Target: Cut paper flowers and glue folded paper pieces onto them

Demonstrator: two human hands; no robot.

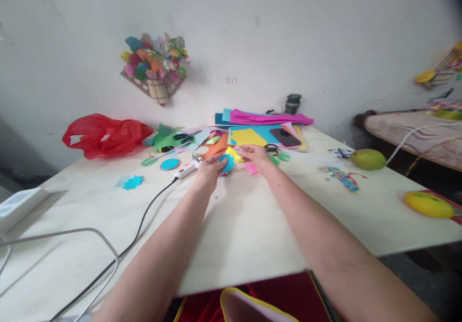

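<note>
My left hand (212, 169) is closed on a blue scalloped paper piece (227, 164), held just above the middle of the table. My right hand (254, 155) pinches a small yellow piece (234, 154), which is against or very near the top of the blue one. Just below my right fingers is a pink piece (250, 168). A white glue gun (187, 168) lies left of my left hand, its black cord running toward the front left. Farther left are a blue disc (169, 164) and a blue scalloped cutout (133, 182).
Coloured sheets (249, 136), a phone (285, 137) and black scissors (271, 148) lie at the back. A red plastic bag (104, 136) sits back left, a power strip (21, 206) at the left edge. Mango-like fruits (368, 159) lie on the right.
</note>
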